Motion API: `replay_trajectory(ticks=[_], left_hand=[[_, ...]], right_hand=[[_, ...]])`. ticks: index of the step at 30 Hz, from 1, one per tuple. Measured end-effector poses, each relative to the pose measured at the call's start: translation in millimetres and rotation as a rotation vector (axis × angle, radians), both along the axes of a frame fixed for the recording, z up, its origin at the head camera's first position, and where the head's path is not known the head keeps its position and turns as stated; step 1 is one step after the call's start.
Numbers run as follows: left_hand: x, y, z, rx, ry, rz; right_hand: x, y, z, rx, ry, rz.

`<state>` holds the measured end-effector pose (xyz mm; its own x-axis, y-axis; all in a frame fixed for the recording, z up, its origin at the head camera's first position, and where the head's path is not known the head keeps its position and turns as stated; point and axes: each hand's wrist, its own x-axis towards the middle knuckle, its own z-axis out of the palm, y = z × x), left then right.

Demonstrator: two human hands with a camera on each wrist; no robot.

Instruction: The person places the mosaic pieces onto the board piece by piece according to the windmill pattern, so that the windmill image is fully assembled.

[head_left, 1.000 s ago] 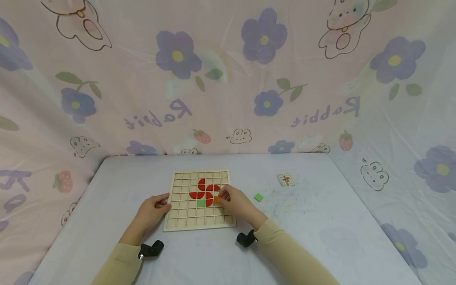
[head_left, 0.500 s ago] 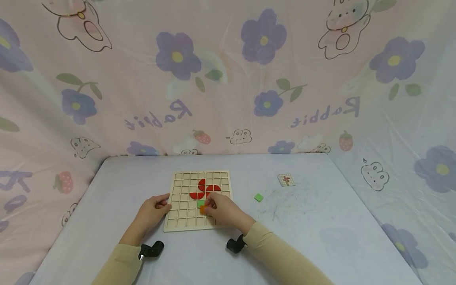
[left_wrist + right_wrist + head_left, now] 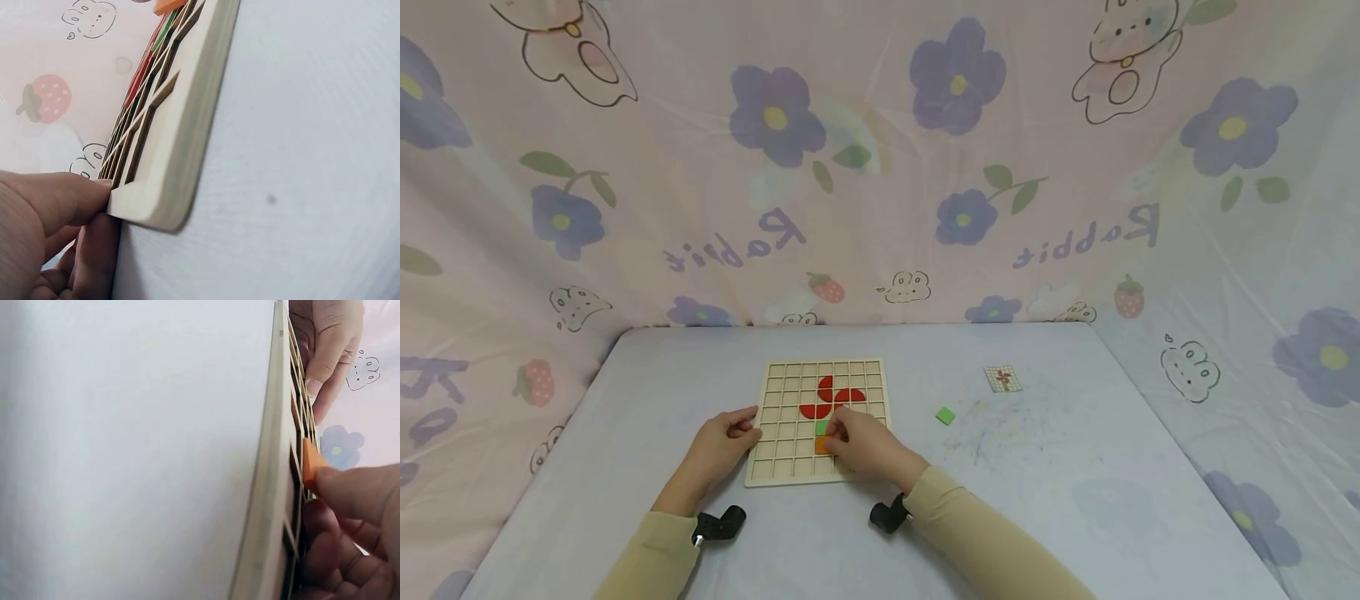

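Observation:
A wooden grid board lies on the table, with red quarter-circle tiles and a green square tile in its cells. My right hand pinches an orange square tile just below that green tile. In the right wrist view the orange tile stands slightly tilted in the grid under the thumb. Part of the red pattern is hidden behind this hand. At the board's left edge my left hand grips the rim; in the left wrist view its thumb lies on the corner area.
A loose green tile lies on the table right of the board. Farther back is a small pattern card showing a red figure on a grid. Patterned cloth surrounds the white table at the back and sides.
My right hand has moved left and toward me, carrying the orange tile from beside the red tiles to the cell below the green one. My left hand has stayed in place.

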<state>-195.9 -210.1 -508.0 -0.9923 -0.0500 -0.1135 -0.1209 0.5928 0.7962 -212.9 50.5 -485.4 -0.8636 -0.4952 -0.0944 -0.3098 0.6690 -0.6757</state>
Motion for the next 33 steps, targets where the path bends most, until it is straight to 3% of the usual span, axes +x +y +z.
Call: replay_trajectory(ticks=[21, 27, 33], left_hand=[[0.1, 0.1, -0.2, -0.001, -0.009, 0.006], [1.8, 0.6, 1.0, -0.009, -0.010, 0.006], [0.3, 0.6, 1.1, -0.013, 0.001, -0.002]], right_hand=[[3.1, -3.4, -4.6, 0.036, 0.056, 0.009], [2.6, 8.1, 4.9, -0.039, 0.005, 0.021], [-8.9, 31.3, 11.0, -0.067, 0.008, -0.037]])
